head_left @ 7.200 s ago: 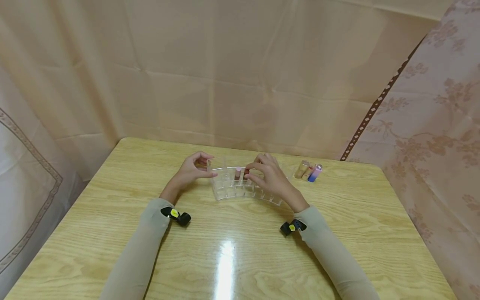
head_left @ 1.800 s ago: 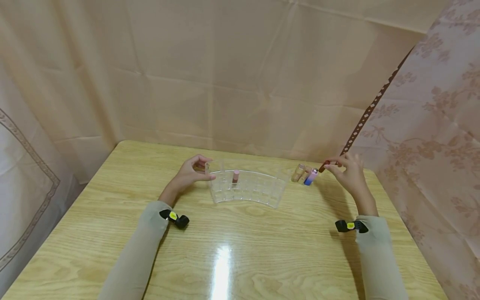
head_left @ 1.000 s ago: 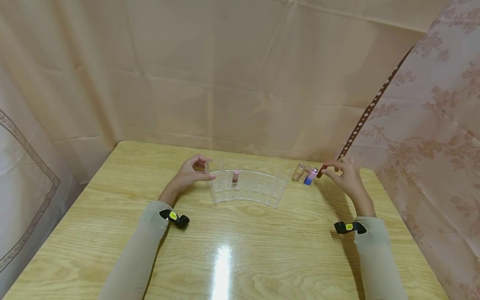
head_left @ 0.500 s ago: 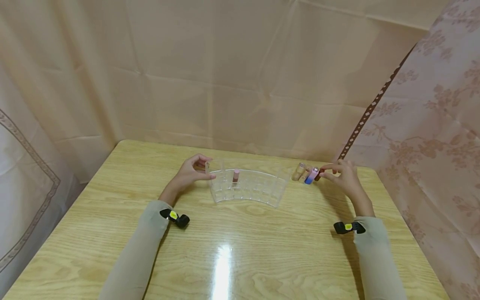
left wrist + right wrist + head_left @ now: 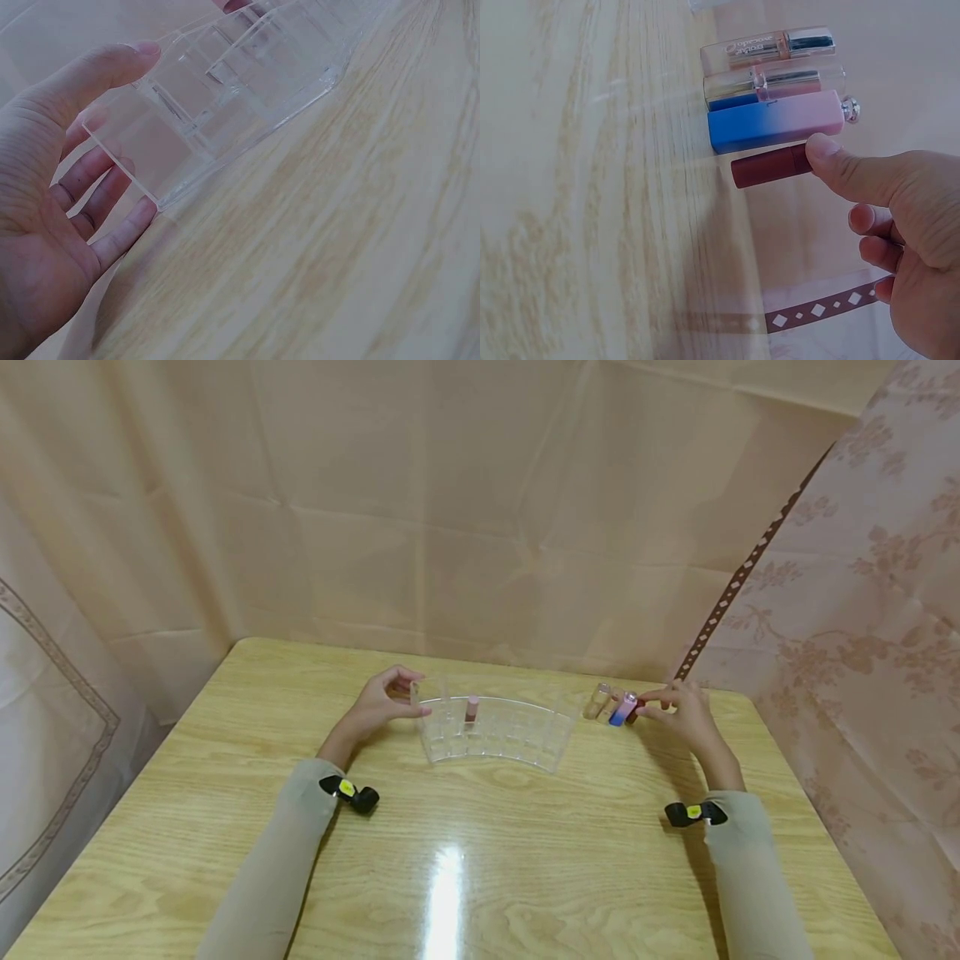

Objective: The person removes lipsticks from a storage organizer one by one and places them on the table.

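My left hand (image 5: 382,700) grips the left end of a curved clear acrylic lipstick organizer (image 5: 517,743), thumb over the near side and fingers behind the end wall (image 5: 139,154). One pink-capped lipstick (image 5: 471,710) stands upright in a back-row slot of it. Right of the organizer, my right hand (image 5: 688,717) pinches the top of a dark red lipstick (image 5: 769,166) between thumb and finger. That tube is close beside a blue-to-pink lipstick (image 5: 776,124), at the right end of a short row. Two clear-cased lipsticks, one (image 5: 769,51) farthest from the hand, make up the rest of the row.
The wooden table (image 5: 480,843) reaches to a beige curtain (image 5: 360,527) behind and a floral cloth (image 5: 885,635) at the right. The lipstick row stands near the table's back edge. A light glare (image 5: 446,893) lies at the front.
The right hand has taken the dark red lipstick out of the organizer, carried it right, and lowered it beside the blue-to-pink one. The left hand stays on the organizer.
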The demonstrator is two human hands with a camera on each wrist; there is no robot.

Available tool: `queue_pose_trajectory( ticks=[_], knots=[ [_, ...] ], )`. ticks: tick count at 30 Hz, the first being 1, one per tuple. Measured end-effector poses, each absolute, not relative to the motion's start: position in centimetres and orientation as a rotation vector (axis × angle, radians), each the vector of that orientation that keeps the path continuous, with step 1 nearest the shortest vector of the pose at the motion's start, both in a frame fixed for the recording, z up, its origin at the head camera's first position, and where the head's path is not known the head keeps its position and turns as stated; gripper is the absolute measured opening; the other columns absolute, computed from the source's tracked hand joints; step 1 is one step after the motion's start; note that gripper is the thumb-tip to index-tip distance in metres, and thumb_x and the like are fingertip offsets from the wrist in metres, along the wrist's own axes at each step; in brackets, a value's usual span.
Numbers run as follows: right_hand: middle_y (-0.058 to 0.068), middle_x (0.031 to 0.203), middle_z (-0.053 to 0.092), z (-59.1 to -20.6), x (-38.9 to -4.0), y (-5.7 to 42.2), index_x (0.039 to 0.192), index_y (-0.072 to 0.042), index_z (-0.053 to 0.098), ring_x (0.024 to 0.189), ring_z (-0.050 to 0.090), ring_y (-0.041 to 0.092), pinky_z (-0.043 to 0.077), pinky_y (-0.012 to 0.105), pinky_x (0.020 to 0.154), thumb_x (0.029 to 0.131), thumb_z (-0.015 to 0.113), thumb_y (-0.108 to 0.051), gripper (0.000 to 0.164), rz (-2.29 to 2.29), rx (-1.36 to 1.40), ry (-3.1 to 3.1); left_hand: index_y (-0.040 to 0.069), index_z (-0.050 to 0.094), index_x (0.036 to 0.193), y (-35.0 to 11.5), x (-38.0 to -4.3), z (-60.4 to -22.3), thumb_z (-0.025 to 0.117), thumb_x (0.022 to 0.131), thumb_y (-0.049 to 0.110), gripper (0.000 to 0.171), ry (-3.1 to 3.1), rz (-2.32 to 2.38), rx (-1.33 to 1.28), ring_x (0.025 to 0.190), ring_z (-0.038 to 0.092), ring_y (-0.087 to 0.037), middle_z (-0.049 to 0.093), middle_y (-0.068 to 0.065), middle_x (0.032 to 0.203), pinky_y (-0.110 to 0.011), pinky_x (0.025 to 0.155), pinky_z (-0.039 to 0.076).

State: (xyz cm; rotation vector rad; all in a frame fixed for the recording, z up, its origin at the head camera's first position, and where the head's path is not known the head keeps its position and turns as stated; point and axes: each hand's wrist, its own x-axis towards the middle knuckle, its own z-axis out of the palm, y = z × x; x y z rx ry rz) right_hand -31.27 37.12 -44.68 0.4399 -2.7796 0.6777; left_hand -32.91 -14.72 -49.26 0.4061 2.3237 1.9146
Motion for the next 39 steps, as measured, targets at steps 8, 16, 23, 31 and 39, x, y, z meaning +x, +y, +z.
queue_pose_trajectory(
  ticks=[8, 16, 23, 31, 39],
  knots=[
    [0.012, 0.078, 0.049, -44.9, -31.3, 37.0, 0.107, 0.002, 0.077, 0.083, 0.036, 0.034, 0.017, 0.042, 0.078, 0.088, 0.079, -0.011, 0.023, 0.680, 0.426, -2.798, -0.004, 0.057, 0.133, -14.7, -32.9, -49.2, 0.085, 0.080, 0.003, 0.061, 2.327, 1.897, 0.392, 0.103, 0.055, -0.023, 0.057, -0.029, 0.124, -0.021, 0.086, 0.048],
    [0.011, 0.077, 0.049, -45.5, -31.5, 37.1, 0.107, 0.001, 0.077, 0.086, 0.037, 0.035, 0.017, 0.042, 0.079, 0.088, 0.079, -0.011, 0.023, 0.692, 0.398, -2.797, -0.011, 0.053, 0.133, -14.5, -32.1, -47.8, 0.083, 0.080, 0.000, 0.062, 2.319, 1.889, 0.410, 0.103, 0.055, -0.025, 0.054, -0.035, 0.124, -0.022, 0.086, 0.047],
    [0.010, 0.077, 0.049, -45.6, -31.5, 37.1, 0.108, 0.001, 0.077, 0.084, 0.036, 0.031, 0.017, 0.042, 0.079, 0.089, 0.079, -0.013, 0.024, 0.706, 0.377, -2.796, -0.011, 0.054, 0.133, -14.4, -31.4, -46.9, 0.083, 0.080, 0.001, 0.062, 2.310, 1.903, 0.413, 0.102, 0.054, -0.022, 0.054, -0.034, 0.124, -0.021, 0.087, 0.047],
    [0.010, 0.075, 0.049, -45.8, -31.5, 37.2, 0.107, 0.001, 0.077, 0.083, 0.035, 0.030, 0.016, 0.041, 0.078, 0.088, 0.079, -0.012, 0.023, 0.697, 0.384, -2.782, -0.007, 0.056, 0.134, -14.7, -32.9, -49.0, 0.084, 0.080, 0.000, 0.062, 2.327, 1.888, 0.394, 0.104, 0.053, -0.025, 0.055, -0.032, 0.126, -0.025, 0.088, 0.047],
    [0.010, 0.075, 0.051, -45.9, -31.5, 37.2, 0.106, 0.001, 0.077, 0.085, 0.038, 0.033, 0.017, 0.042, 0.078, 0.088, 0.079, -0.010, 0.021, 0.700, 0.382, -2.772, -0.003, 0.059, 0.131, -14.8, -32.9, -49.2, 0.087, 0.078, 0.004, 0.061, 2.316, 1.920, 0.406, 0.103, 0.054, -0.026, 0.057, -0.028, 0.121, -0.025, 0.087, 0.047]
  ],
)
